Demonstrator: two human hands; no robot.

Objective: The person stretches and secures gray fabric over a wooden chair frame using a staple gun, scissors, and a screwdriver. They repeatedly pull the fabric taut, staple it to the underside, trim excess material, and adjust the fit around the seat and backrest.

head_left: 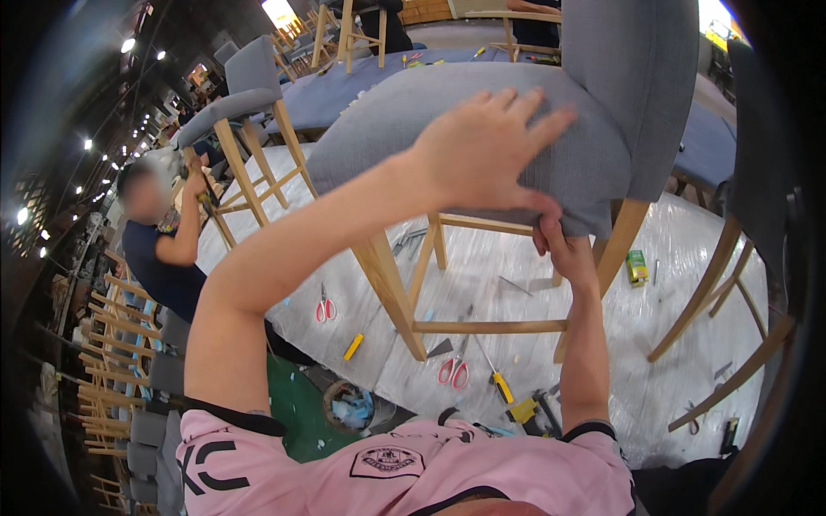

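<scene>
A chair with grey-blue upholstery [396,112] and light wooden legs [389,284] stands upright before me, its backrest [637,86] at the right. My left hand [490,150] lies across the seat with its fingers spread, slightly blurred. Its thumb reaches down to the seat's near edge. Just below, my right hand [568,251] is closed at the bottom edge of the seat fabric, near the right front leg. Its thumb points up beside my left thumb, and some of its fingers are hidden.
On the plastic-covered table lie red-handled scissors [324,308], more scissors [453,371], a yellow-handled screwdriver [501,387], a yellow cutter [354,347] and a small green-yellow box [637,267]. A co-worker [163,232] handles another chair [249,95] at left. A bin [353,408] stands below.
</scene>
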